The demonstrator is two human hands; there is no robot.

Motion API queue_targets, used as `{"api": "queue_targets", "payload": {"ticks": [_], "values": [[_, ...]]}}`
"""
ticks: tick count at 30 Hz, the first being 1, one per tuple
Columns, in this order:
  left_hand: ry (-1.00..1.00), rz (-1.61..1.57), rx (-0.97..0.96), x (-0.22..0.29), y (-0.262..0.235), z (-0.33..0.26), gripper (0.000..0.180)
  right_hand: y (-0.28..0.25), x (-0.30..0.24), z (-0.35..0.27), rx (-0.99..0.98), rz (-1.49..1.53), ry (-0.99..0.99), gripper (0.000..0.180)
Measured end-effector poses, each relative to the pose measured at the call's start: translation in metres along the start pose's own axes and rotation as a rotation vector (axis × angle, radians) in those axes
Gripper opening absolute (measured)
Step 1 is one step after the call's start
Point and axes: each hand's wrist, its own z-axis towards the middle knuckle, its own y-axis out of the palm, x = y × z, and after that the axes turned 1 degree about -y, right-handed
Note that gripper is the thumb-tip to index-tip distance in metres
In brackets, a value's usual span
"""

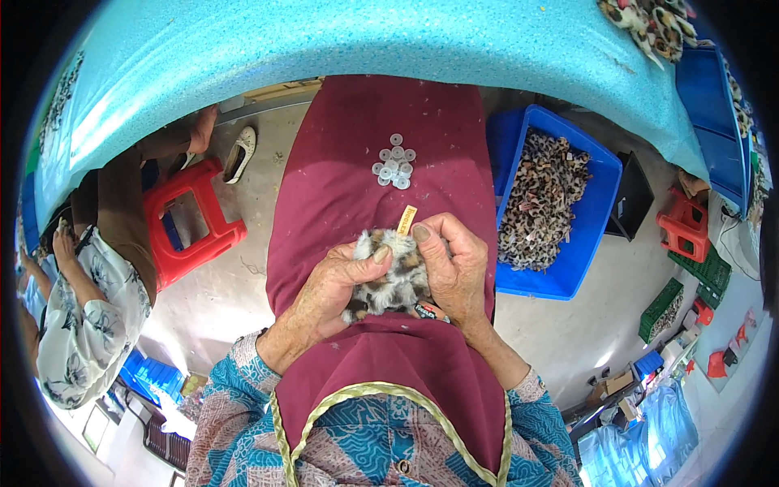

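A small spotted plush piece point(386, 286), furry in white, brown and black, is held between both hands above my lap. My left hand point(331, 286) grips its left side, the thumb pressed on top. On the other side my right hand point(456, 264) pinches its upper right edge between thumb and fingers. A yellow tag point(406, 220) sticks up from the plush, and a dark printed label point(431, 312) shows at its lower right. Farther up my maroon apron point(341, 170) lies a little heap of clear round plastic discs point(393, 167).
On the right stands a blue bin point(596, 215) full of spotted plush pieces point(542, 199). A light-blue covered table point(389, 40) spans the far side, more plush at its right corner. At left a person point(93, 316) sits near a red stool point(191, 219).
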Motion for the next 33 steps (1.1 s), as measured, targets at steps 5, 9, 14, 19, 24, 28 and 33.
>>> {"api": "queue_targets", "payload": {"ticks": [5, 9, 14, 19, 24, 28, 33], "values": [[0.064, -0.032, 0.007, -0.008, -0.007, 0.007, 0.034, -0.006, 0.011, 0.006, -0.116, -0.075, -0.107, 0.011], [0.170, -0.014, 0.030, 0.005, 0.000, 0.001, 0.028, -0.036, -0.039, 0.053, -0.067, -0.321, -0.493, 0.007], [0.248, -0.019, 0.054, 0.013, -0.006, 0.006, 0.025, -0.057, -0.098, 0.141, 0.117, -0.248, -0.551, 0.010], [0.199, -0.076, 0.098, 0.017, -0.003, 0.006, 0.024, -0.054, -0.126, 0.229, 0.147, -0.534, -0.875, 0.020], [0.221, -0.096, 0.093, 0.017, -0.014, 0.007, 0.026, -0.043, -0.121, 0.257, 0.016, -0.603, -0.866, 0.019], [0.244, -0.073, 0.134, 0.021, -0.015, 0.007, 0.028, -0.044, -0.106, 0.267, 0.043, -0.600, -0.930, 0.013], [0.270, -0.121, 0.164, 0.028, -0.015, 0.008, 0.027, -0.054, -0.123, 0.189, -0.122, 0.071, -0.578, 0.015]]}}
